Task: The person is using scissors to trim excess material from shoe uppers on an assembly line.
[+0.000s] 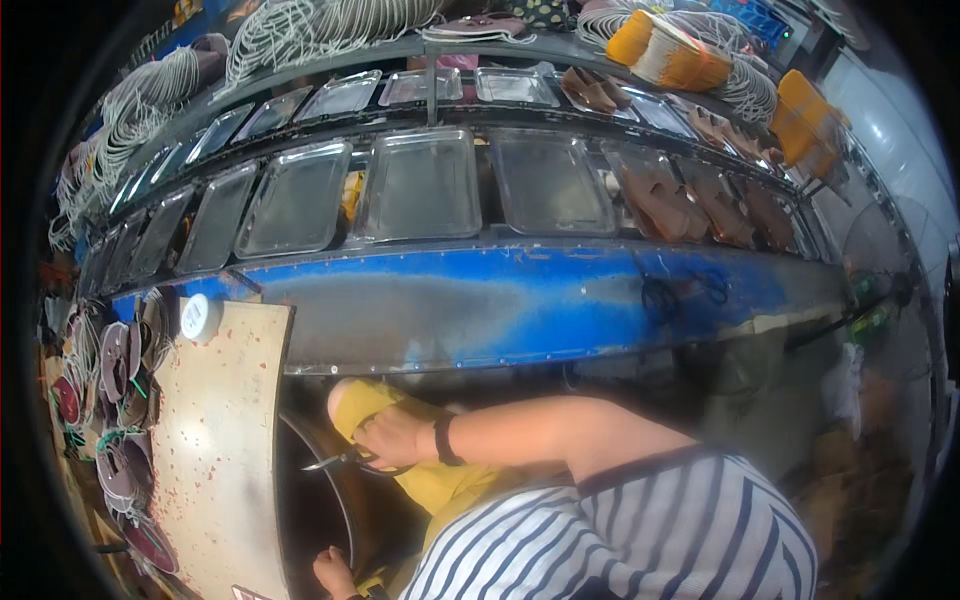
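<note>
Small scissors (345, 461) are gripped by the right hand (395, 435) against a yellow sole (420, 470) (likely soft, light, best pinched at its edge); the near left hand (333, 573) cannot be judged.

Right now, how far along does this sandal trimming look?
Done, it seems: brown pieces already lie in the right-hand metal trays, and bundles are stacked left of the board. In hand: the right hand works small scissors beside a yellow sole; the left hand sits low. Left: most trays show empty.
</note>
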Available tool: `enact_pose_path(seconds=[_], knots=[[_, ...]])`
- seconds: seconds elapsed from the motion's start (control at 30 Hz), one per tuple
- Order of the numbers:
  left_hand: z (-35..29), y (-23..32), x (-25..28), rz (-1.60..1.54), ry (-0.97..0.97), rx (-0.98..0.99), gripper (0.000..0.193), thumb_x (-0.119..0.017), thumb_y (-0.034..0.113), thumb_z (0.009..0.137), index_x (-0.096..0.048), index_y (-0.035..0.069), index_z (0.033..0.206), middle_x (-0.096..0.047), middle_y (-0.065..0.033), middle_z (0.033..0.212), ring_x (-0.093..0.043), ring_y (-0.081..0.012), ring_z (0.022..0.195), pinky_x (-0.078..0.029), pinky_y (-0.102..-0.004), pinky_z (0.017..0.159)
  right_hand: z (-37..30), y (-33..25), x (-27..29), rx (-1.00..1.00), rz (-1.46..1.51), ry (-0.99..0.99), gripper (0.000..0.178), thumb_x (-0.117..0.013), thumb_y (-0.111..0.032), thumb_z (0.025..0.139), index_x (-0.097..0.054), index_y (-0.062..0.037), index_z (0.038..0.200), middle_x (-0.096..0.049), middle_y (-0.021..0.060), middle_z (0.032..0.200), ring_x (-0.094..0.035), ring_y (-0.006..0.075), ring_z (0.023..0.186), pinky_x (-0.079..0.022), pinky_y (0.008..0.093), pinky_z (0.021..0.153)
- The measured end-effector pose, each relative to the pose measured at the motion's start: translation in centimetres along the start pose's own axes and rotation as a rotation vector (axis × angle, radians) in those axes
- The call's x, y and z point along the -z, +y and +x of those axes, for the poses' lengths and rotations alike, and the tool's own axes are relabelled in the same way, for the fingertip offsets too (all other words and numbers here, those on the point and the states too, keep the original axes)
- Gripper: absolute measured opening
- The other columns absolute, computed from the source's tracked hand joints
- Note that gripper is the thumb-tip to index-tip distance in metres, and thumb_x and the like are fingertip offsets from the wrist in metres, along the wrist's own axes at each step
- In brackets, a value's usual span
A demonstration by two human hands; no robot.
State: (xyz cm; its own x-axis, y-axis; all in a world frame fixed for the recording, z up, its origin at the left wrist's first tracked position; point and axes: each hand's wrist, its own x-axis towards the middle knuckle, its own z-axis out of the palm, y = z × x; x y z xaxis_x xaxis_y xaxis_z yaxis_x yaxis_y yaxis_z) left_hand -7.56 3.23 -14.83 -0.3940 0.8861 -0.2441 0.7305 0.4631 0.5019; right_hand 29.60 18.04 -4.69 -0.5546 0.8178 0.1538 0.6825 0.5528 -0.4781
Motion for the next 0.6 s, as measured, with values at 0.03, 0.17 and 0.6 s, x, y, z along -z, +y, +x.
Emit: enact_pose_path(seconds=[0.03, 0.17, 0.6], knots=[[-0.2, -0.1, -0.2, 0.000, -0.009, 0.008, 0.023, -0.060, 0.014, 0.088, -0.069, -0.006, 0.081, -0.066, -0.0186, 0.069, -0.062, -0.0261, 0.061, -0.047, -0.0388, 0.060, -0.2, 0.0, 0.0, -0.005, 0.003, -0.011, 0.039, -0.070, -0.039, 0.078, -0.059, -0.0024, 0.087, -0.064, 0.0138, 0.070, -0.064, 0.0322, 0.065, -0.049, 0.0421, 0.061], [-1.1, 2.2, 0.3, 0.023, 0.131, -0.152, 0.024, -0.058, 0.013, 0.090, -0.066, -0.007, 0.079, -0.065, -0.0178, 0.067, -0.060, -0.0284, 0.059, -0.046, -0.0397, 0.059, 0.0, 0.5, -0.2, -0.026, 0.037, 0.018, 0.039, -0.070, -0.039, 0.078, -0.058, -0.0026, 0.087, -0.064, 0.0141, 0.071, -0.064, 0.0325, 0.067, -0.049, 0.0424, 0.063], [-3.0, 4.9, 1.3, 0.110, 0.283, -0.006, 0.028, -0.060, 0.022, 0.088, -0.064, -0.002, 0.073, -0.064, -0.0245, 0.076, -0.061, -0.0440, 0.072, -0.049, -0.0488, 0.068, 1.5, -0.5, 1.0, -0.078, 0.047, -0.176, 0.038, -0.069, -0.040, 0.080, -0.062, -0.0066, 0.098, -0.067, 0.0150, 0.083, -0.067, 0.0327, 0.077, -0.052, 0.0440, 0.067]])
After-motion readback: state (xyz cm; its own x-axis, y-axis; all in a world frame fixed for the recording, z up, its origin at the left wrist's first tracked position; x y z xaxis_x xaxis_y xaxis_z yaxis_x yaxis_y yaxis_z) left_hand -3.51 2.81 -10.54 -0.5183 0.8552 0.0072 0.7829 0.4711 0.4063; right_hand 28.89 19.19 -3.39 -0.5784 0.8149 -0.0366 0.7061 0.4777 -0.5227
